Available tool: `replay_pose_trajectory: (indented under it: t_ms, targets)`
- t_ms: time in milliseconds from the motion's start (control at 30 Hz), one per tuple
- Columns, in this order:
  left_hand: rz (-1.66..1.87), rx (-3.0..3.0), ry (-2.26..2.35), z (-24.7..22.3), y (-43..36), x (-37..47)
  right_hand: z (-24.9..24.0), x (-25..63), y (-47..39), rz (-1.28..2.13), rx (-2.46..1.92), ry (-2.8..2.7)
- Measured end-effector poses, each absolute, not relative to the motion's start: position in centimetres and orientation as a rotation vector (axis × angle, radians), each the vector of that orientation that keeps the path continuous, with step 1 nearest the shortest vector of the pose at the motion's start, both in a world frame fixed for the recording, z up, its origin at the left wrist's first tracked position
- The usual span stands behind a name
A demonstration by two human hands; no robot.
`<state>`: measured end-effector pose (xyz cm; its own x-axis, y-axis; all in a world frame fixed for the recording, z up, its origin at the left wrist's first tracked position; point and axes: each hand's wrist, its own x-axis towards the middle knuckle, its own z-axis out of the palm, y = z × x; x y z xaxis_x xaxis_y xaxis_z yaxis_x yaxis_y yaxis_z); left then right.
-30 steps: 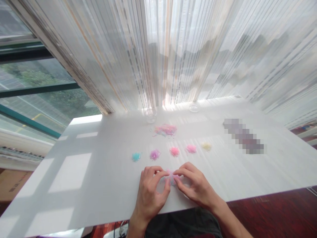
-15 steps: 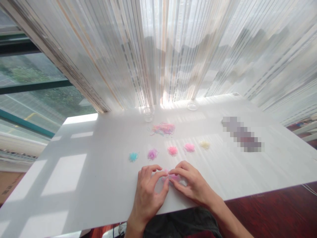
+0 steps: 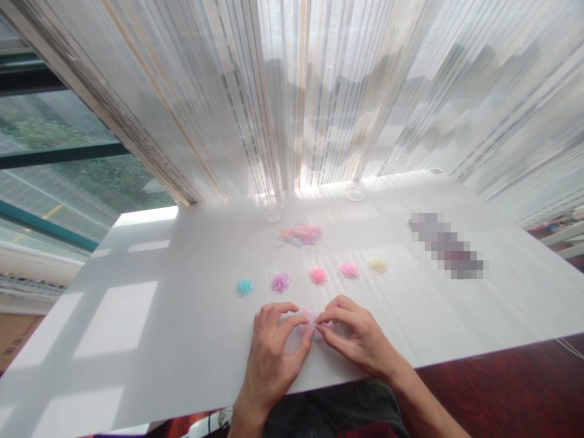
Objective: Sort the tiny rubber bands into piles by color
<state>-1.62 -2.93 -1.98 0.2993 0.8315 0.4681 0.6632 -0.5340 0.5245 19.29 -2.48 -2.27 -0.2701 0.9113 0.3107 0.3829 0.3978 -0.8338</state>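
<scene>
Near the front edge of the white table, a small pink-purple pile of thin bands lies between my two hands. My left hand touches its left side, with thumb and index finger pinched close together. On the right, the thumb and index finger of my right hand are pressed together at the pile. What either pinch holds is too small to make out. Beyond the hands sit small piles: teal, purple, coral pink, pink and pale yellow.
A larger mixed-colour pile lies farther back. Behind it stand a clear round container and a clear lid-like disc. A blurred-out long object rests at the right of the white table. Striped curtains hang along the back edge.
My right hand's fingertips have closed together and shifted slightly right. My left thumb and index fingertip have come nearer each other. The small piles stay put.
</scene>
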Motion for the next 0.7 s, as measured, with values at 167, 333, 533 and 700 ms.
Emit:
replay_pose_trajectory:
  t_ms: [167, 333, 533, 700]
  targets:
    - [1.085, 2.316, 1.351, -1.89, -2.93, -1.74, -1.81, 19.45, -2.53, 0.814, -1.115, -1.799]
    - [1.114, 2.308, 1.329, -1.81, -2.88, -1.77, -1.82, 19.47, -2.57, 0.817, -1.128, -1.801]
    - [1.143, 2.302, 1.309, -1.61, -2.87, -1.72, -1.86, 19.51, -2.59, 0.834, -1.133, -1.813]
    - [1.160, 2.295, 1.308, -1.67, -2.95, -1.78, -1.73, 19.41, -2.57, 0.834, -1.111, -1.805]
